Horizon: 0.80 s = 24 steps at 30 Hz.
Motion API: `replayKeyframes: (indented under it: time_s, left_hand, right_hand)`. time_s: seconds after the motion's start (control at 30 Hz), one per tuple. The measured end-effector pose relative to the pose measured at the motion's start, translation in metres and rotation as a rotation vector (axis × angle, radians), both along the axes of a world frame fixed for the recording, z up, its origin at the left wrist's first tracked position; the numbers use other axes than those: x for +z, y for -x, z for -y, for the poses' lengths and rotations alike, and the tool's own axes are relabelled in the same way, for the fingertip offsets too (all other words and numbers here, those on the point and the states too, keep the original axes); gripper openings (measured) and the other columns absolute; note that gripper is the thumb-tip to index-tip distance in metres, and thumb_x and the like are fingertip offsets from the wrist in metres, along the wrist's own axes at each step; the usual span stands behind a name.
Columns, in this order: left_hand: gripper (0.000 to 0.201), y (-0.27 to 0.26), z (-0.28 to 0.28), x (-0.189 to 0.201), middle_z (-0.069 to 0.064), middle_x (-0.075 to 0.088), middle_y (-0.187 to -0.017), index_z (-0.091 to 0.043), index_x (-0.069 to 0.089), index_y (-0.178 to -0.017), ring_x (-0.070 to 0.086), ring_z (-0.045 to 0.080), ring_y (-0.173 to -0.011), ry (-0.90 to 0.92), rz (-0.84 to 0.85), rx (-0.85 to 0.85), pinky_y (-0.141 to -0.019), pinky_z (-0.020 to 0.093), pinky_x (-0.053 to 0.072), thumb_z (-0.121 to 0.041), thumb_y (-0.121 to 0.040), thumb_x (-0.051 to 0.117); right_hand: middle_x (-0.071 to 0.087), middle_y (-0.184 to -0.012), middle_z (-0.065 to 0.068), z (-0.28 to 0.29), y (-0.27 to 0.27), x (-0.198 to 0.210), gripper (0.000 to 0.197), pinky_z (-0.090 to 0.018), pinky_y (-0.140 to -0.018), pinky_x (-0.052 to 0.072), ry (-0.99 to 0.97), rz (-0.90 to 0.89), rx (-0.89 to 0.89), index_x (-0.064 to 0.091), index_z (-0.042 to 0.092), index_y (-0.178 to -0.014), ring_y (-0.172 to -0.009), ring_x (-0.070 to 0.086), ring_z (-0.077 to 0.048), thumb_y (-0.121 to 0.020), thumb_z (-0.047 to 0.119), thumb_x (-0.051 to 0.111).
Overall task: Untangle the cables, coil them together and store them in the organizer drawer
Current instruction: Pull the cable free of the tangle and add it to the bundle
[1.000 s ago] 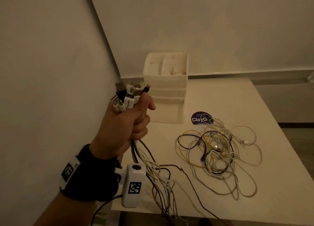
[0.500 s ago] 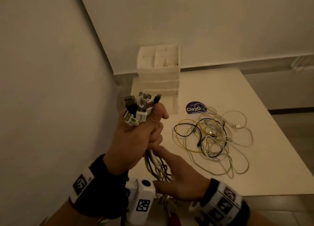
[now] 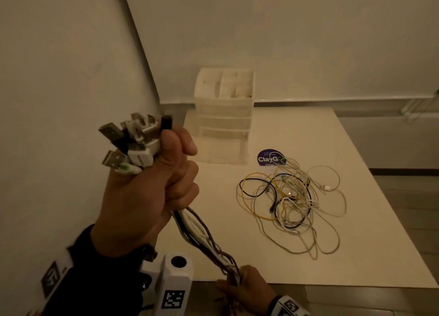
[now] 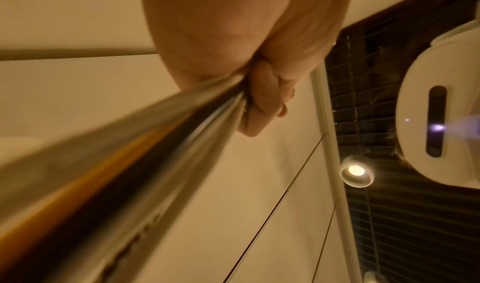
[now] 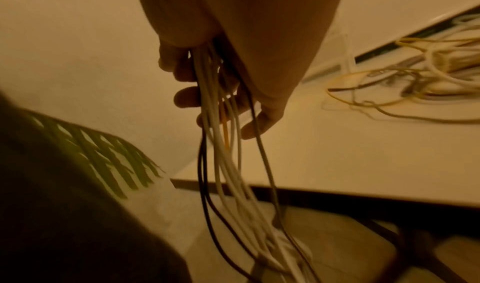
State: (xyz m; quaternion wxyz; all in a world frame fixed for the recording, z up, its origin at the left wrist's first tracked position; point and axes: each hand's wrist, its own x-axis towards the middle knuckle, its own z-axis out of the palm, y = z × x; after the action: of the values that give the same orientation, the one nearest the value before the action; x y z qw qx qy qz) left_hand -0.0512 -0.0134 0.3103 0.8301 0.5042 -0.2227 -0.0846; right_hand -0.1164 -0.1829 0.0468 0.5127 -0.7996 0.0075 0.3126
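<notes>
The pale worktop point(image 3: 297, 263) fills the right half of the head view, set into a corner of plain walls. At its far edge stands the white organizer point(image 3: 224, 116), with open compartments on top and translucent drawers stacked below, all pushed in.

In front of the organizer, towards the right, a tangle of loose cables point(image 3: 291, 204) lies spread on the worktop: mostly white and grey, with 1 yellow and 1 black among them, looped over one another. Its far edge overlaps a round dark sticker point(image 3: 267, 157) whose white lettering reads "ClayG"; the smaller print on it is too fine to read.

The left hand point(image 3: 152, 194) is raised above the near left corner and clenched in a fist round a bundle of cables point(image 3: 202, 235), thumb pressed across the top. The plug ends point(image 3: 135, 142) fan out above the fist: several metal USB plugs in white, black and 1 green-tipped housing.

From the fist the bundle runs taut down to the right hand point(image 3: 247, 289) at the near edge, whose fingers are curled loosely about the strands. In the right wrist view the white, black and orange strands pass between its fingers point(image 5: 185, 98) and hang below the worktop edge.
</notes>
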Motion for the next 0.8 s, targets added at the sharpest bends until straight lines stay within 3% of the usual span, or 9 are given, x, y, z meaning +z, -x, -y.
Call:
replayKeyframes:
  time_s: [0.07, 0.1, 0.17, 0.23, 0.4, 0.5, 0.57, 0.7, 0.8]
  left_hand:
    - [0.028, -0.002, 0.002, 0.009, -0.004, 0.024, -0.051, -0.020, 0.064, -0.077, 0.018, 0.006, -0.038, 0.008, 0.038, 0.007, -0.040, 0.008, 0.027, -0.048, -0.080, 0.066]
    - [0.027, -0.003, 0.004, 0.011, -0.005, 0.024, -0.051, -0.021, 0.063, -0.077, 0.018, 0.005, -0.038, 0.008, 0.053, 0.008, -0.041, 0.008, 0.027, -0.048, -0.081, 0.065]
    - [0.028, -0.007, 0.010, 0.010, -0.004, 0.023, -0.052, -0.021, 0.063, -0.077, 0.018, 0.006, -0.038, 0.004, 0.044, -0.011, -0.041, 0.008, 0.028, -0.048, -0.080, 0.065]
    - [0.031, -0.011, 0.017, 0.005, -0.003, 0.023, -0.051, -0.018, 0.063, -0.077, 0.018, 0.005, -0.038, -0.004, -0.001, -0.028, -0.041, 0.008, 0.028, -0.049, -0.078, 0.069]
    - [0.035, -0.015, 0.024, -0.006, -0.003, 0.024, -0.049, -0.016, 0.064, -0.076, 0.018, 0.007, -0.037, -0.021, -0.062, -0.021, -0.041, 0.008, 0.029, -0.049, -0.075, 0.074]
    - [0.037, -0.015, 0.025, -0.010, -0.002, 0.024, -0.049, -0.016, 0.064, -0.074, 0.017, 0.007, -0.037, -0.049, -0.090, 0.024, -0.041, 0.009, 0.028, -0.051, -0.072, 0.076]
    - [0.039, -0.015, 0.026, -0.012, -0.002, 0.024, -0.048, -0.016, 0.064, -0.073, 0.017, 0.007, -0.037, -0.060, -0.114, 0.069, -0.041, 0.009, 0.028, -0.053, -0.070, 0.078]
    - [0.040, -0.015, 0.031, -0.016, -0.005, 0.030, -0.047, -0.015, 0.064, -0.075, 0.018, 0.007, -0.037, -0.068, -0.143, 0.137, -0.041, 0.009, 0.030, -0.052, -0.071, 0.078]
    - [0.042, -0.013, 0.037, -0.017, -0.003, 0.028, -0.047, -0.013, 0.063, -0.075, 0.020, 0.006, -0.036, -0.068, -0.151, 0.202, -0.041, 0.010, 0.030, -0.052, -0.071, 0.078]
  right_hand:
    - [0.059, -0.066, 0.006, 0.002, 0.000, -0.012, 0.027, -0.026, -0.070, 0.044, 0.095, -0.057, 0.052, 0.064, 0.047, -0.061, -0.075, 0.061, -0.009, -0.087, 0.040, 0.065]
    - [0.066, -0.081, -0.003, 0.001, -0.001, -0.012, 0.013, -0.025, -0.076, 0.043, 0.155, -0.114, 0.117, 0.069, 0.045, -0.083, -0.091, 0.063, -0.017, -0.091, 0.043, 0.059]
    - [0.059, -0.124, -0.020, -0.001, -0.001, -0.017, 0.044, -0.027, -0.095, 0.039, 0.294, -0.147, 0.257, 0.054, 0.018, -0.133, -0.120, 0.054, -0.026, -0.098, 0.044, 0.045]
    - [0.043, -0.145, -0.019, 0.006, -0.004, -0.021, 0.055, -0.030, -0.108, 0.029, 0.326, -0.192, 0.317, 0.032, 0.009, -0.147, -0.134, 0.042, -0.028, -0.103, 0.041, 0.035]
    - [0.035, -0.153, -0.009, 0.049, -0.014, -0.035, 0.066, -0.030, -0.115, 0.025, 0.293, -0.119, 0.429, 0.032, 0.021, -0.147, -0.140, 0.035, -0.023, -0.096, 0.062, 0.029]
    - [0.053, -0.138, -0.006, 0.088, -0.034, -0.016, 0.039, -0.018, -0.096, 0.035, 0.344, -0.070, 0.502, 0.050, 0.019, -0.136, -0.125, 0.049, -0.020, -0.097, 0.023, 0.049]
    - [0.063, -0.125, -0.003, 0.109, -0.058, 0.000, 0.037, -0.020, -0.091, 0.039, 0.368, 0.033, 0.484, 0.059, 0.019, -0.125, -0.114, 0.056, -0.018, -0.092, 0.008, 0.048]
    - [0.065, -0.117, -0.001, 0.127, -0.125, 0.004, 0.030, -0.030, -0.093, 0.047, 0.595, 0.306, 0.291, 0.065, 0.019, -0.117, -0.108, 0.059, -0.019, -0.096, 0.013, 0.044]
    - [0.058, -0.123, -0.009, 0.132, -0.167, -0.007, 0.031, -0.036, -0.095, 0.046, 0.781, 0.392, 0.399, 0.062, 0.013, -0.121, -0.116, 0.053, -0.027, -0.096, 0.009, 0.044]
